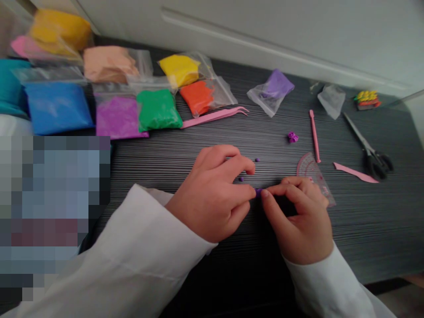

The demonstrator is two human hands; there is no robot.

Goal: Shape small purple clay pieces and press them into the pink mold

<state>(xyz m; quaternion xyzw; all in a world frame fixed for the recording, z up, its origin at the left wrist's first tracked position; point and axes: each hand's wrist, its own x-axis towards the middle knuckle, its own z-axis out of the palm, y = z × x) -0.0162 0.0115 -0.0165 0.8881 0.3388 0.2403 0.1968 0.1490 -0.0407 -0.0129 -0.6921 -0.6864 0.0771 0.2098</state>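
Between my two hands is a small piece of purple modelling clay (259, 192), mostly covered by fingertips. My left hand (215, 194) is palm down with bent fingers, its index fingertip pressed to the left end of the piece and the thumb tucked close below. From the other side, my right hand (300, 212) pinches the piece between thumb and index finger. Two tiny purple clay bits, one (241, 179) close to my left fingers and another (257, 160) farther back, lie on the dark ribbed table (364, 229). A clear protractor (313, 172) lies partly behind my right hand.
Bags of coloured clay, including blue (59, 108) and green (159, 109), crowd the back left beside pink tweezers (215, 117). A purple bag (276, 88), a crumpled magenta lump (293, 137), pink tools (315, 137), scissors (371, 152) and a colourful clay piece (367, 100) lie right.
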